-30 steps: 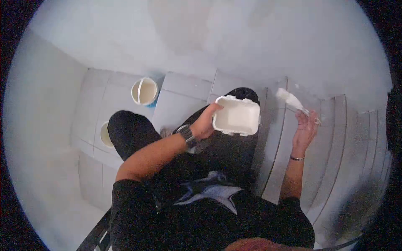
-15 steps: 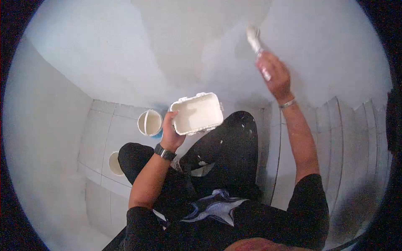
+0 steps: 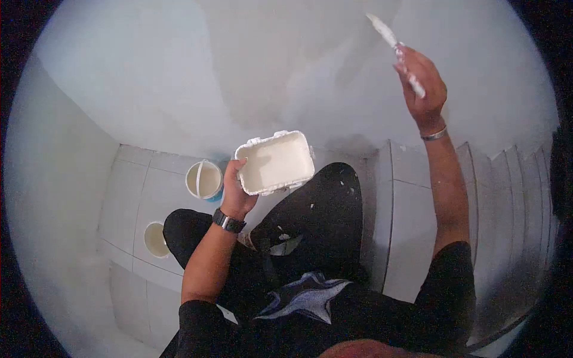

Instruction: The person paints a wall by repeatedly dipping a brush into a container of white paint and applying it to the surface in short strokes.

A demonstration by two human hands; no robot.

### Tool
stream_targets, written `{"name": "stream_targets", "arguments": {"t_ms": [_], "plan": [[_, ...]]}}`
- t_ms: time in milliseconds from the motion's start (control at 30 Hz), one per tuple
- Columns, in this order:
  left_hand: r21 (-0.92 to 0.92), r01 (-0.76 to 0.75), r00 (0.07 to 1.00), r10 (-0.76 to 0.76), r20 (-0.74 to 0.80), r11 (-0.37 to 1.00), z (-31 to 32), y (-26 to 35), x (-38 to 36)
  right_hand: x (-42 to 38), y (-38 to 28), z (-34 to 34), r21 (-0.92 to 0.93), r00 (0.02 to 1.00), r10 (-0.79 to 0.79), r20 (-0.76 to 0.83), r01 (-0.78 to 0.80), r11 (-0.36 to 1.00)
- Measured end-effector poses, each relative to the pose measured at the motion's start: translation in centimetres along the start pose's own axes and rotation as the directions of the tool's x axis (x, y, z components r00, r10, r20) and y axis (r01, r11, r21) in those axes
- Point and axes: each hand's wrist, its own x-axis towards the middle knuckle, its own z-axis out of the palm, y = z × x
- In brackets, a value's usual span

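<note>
My left hand (image 3: 239, 194) grips a white rectangular paint tub (image 3: 243, 156) by its left side, thumb over the rim. Pale paint covers the inside of the tub, and its edges are crusted with it. Up at the right, my right hand (image 3: 425, 83) is closed around the handle of a paintbrush (image 3: 385, 31), whose whitened bristles point up and left close to the wall (image 3: 310, 53). A darker grey patch with uneven edges runs down the middle of that wall, among whiter areas.
Beside the tub, on the tiled floor (image 3: 164, 179), stands a bucket (image 3: 205, 180) with a white handle and pale contents. A second pale container (image 3: 156, 240) sits by my left knee. Tiled steps (image 3: 412, 209) descend along the right side.
My right hand with the paintbrush has swept up and to the right along the wall. The tub in my left hand has shifted slightly left in view.
</note>
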Motion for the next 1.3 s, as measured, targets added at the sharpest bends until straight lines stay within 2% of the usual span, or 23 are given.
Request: {"name": "stream_targets", "arguments": {"t_ms": [100, 167, 200, 267, 367, 433, 500, 567, 667, 767, 833, 867, 933, 1000, 1067, 1133, 1200, 1300], "plan": [[-0.012, -0.002, 1.0, 0.002, 0.002, 1.0, -0.6, -0.2, 0.3, -4.7, -0.4, 2.5, -0.086, 0.983, -0.074, 0.167, 0.089, 0.992], [-0.013, 0.0, 1.0, 0.0, 0.01, 1.0, -0.1, -0.1, 0.0, -8.2, -2.1, 4.5, -0.015, 0.966, 0.049, 0.253, -0.046, 0.999], [-0.015, -0.002, 1.0, 0.003, 0.011, 1.0, -0.1, -0.1, 0.0, -9.4, -3.1, 5.0, -0.016, 0.966, 0.046, 0.253, -0.043, 0.999], [0.037, 0.005, 1.0, -0.005, -0.022, 0.999, -0.2, -0.2, 0.2, -10.8, -4.5, 5.5, 0.08, 0.867, 0.243, 0.436, -0.306, 0.949], [0.038, -0.011, 1.0, 0.011, 0.013, 0.999, -0.1, -0.1, 0.0, -9.8, -3.0, 4.8, 0.157, 0.898, 0.232, 0.375, -0.308, 0.938], [0.034, 0.004, 1.0, -0.004, 0.0, 0.999, 0.1, 0.0, -0.1, -6.3, -0.9, 2.9, 0.15, 0.858, 0.363, 0.363, -0.438, 0.886], [0.027, 0.019, 1.0, -0.019, -0.009, 0.999, 0.4, 0.1, -0.2, -1.9, 0.6, 0.4, 0.096, 0.938, 0.294, 0.184, -0.314, 0.944], [-0.039, 0.006, 1.0, -0.006, 0.01, 0.999, 0.6, 0.2, -0.4, 1.8, 1.1, -1.4, 0.025, 0.996, 0.084, -0.014, -0.083, 0.996], [-0.054, 0.013, 1.0, -0.012, 0.013, 0.998, 0.9, 0.0, -0.1, 1.5, 1.3, -1.5, -0.075, 0.999, 0.021, 0.037, -0.018, 0.997], [-0.07, 0.015, 1.0, -0.015, 0.011, 0.997, 0.6, 0.0, 0.0, -3.9, 0.7, 1.6, -0.08, 0.969, -0.118, 0.215, 0.138, 0.987], [-0.052, 0.018, 1.0, -0.018, 0.003, 0.998, 1.3, 0.2, -0.4, -7.0, -1.1, 3.2, 0.073, 0.939, -0.011, 0.344, -0.016, 0.997], [-0.036, 0.021, 1.0, -0.021, -0.002, 0.999, 1.7, 0.3, -0.5, -8.1, -1.8, 3.6, 0.073, 0.94, -0.013, 0.342, -0.013, 0.997], [-0.048, 0.004, 1.0, -0.004, -0.015, 0.999, 0.8, -0.3, 0.2, -9.1, -3.0, 3.9, 0.146, 0.838, 0.26, 0.479, -0.368, 0.918], [-0.06, -0.012, 0.999, 0.01, -0.032, 0.998, 0.2, -0.6, 0.6, -8.3, -1.9, 3.1, 0.184, 0.836, 0.259, 0.483, -0.386, 0.904], [-0.081, -0.005, 0.999, 0.002, -0.034, 0.997, 0.1, -0.5, 0.4, -5.5, 0.1, 1.7, 0.167, 0.888, 0.208, 0.409, -0.298, 0.94], [-0.068, 0.008, 1.0, -0.011, -0.029, 0.998, 1.1, 0.1, -0.2, -0.5, 1.2, -0.5, 0.09, 0.925, 0.281, 0.256, -0.312, 0.946], [-0.058, 0.017, 1.0, -0.018, -0.023, 0.998, 1.3, 0.3, -0.3, 3.5, 2.7, -2.2, 0.019, 0.999, 0.029, 0.041, -0.029, 0.999], [-0.063, 0.013, 0.999, -0.016, -0.038, 0.998, 1.3, 0.3, -0.2, 4.4, 2.5, -2.5, -0.027, 1.0, -0.016, -0.01, 0.016, 0.999]]}}
